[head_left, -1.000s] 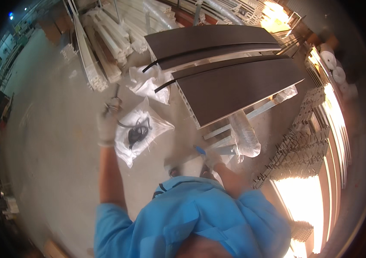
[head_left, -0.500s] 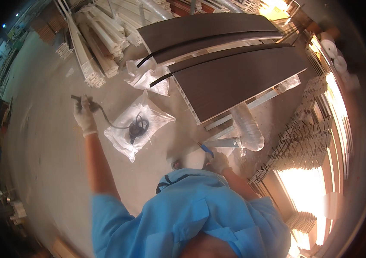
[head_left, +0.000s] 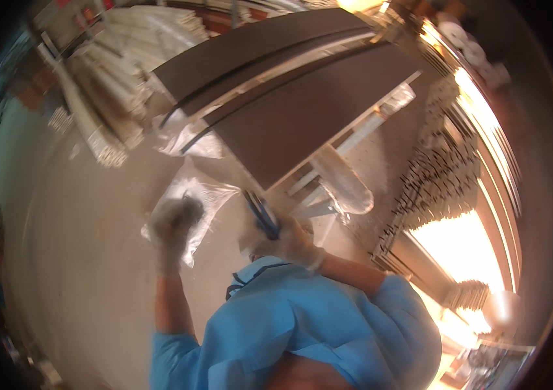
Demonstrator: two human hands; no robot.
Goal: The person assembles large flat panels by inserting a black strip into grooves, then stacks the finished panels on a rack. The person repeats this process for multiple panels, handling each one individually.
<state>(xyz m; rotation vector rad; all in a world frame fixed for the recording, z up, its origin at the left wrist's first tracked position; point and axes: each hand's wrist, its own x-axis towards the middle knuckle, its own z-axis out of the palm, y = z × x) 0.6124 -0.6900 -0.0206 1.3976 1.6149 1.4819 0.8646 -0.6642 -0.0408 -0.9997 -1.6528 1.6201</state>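
Note:
My left hand point(head_left: 171, 234), in a pale glove, is smeared by motion over a white plastic sack point(head_left: 203, 188). A dark, blurred shape, apparently the coiled black strip point(head_left: 190, 207), shows by its fingers; whether they grip it is unclear. Close in front of my chest, my gloved right hand point(head_left: 292, 244) is closed around a blue-handled tool point(head_left: 264, 220). The tool's dark narrow end points up and left, toward the near corner of a dark brown panel point(head_left: 309, 114); its exact kind is blurred.
Another dark panel point(head_left: 257, 49) lies beyond the first, both on a metal stand, black strips along their facing edges. Bundled pale profiles point(head_left: 94, 97) lie far left. A plastic-wrapped roll point(head_left: 344, 185) is under the near panel. Stacked profiles point(head_left: 429, 175) line the right.
My left hand has come inward from the far left, over the sack. My right hand has lifted the blue-handled tool up and left, toward the panel corner. The whole view has shifted.

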